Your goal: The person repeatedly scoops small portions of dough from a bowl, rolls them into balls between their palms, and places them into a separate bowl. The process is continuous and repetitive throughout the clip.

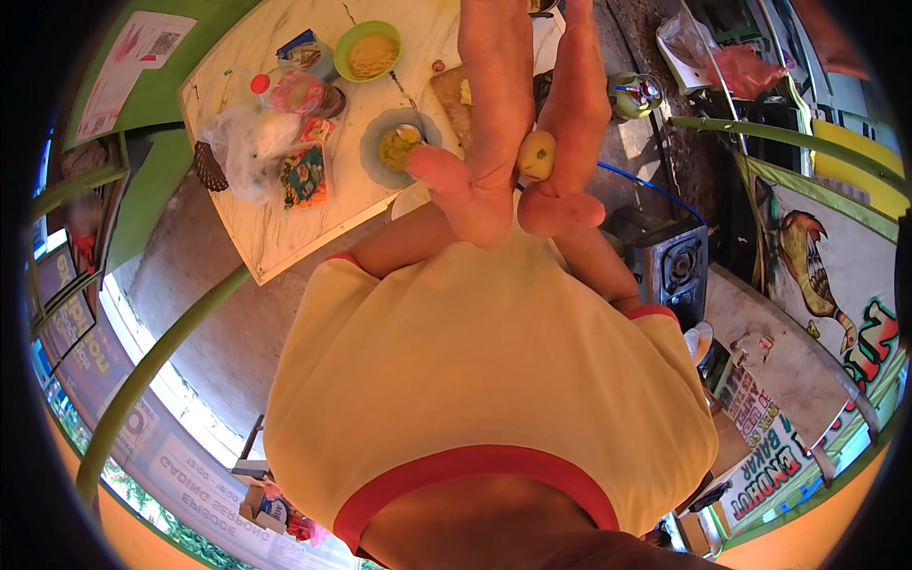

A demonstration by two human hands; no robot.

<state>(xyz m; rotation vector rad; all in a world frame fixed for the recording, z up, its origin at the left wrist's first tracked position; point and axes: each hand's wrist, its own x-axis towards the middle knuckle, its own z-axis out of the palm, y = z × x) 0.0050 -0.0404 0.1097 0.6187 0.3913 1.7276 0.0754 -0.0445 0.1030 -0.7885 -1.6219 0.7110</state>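
Note:
My hands are raised close together above the shirt, large and overexposed. A small yellowish roundish thing with dark spots, like a potato, sits between them. It lies against the inner edge of my right hand, which seems to hold it; the fingers partly merge with the skin around them. My left hand is beside it, one rounded digit jutting left toward a grey bowl with yellow contents; how its other fingers are bent does not show clearly. Behind my left hand, a brown board is partly covered.
On the marble-patterned table are a green bowl with pale-yellow contents, a red-capped bottle, a clear plastic bag and a patterned packet. To the right stand a stove and a green gas cylinder with a blue hose.

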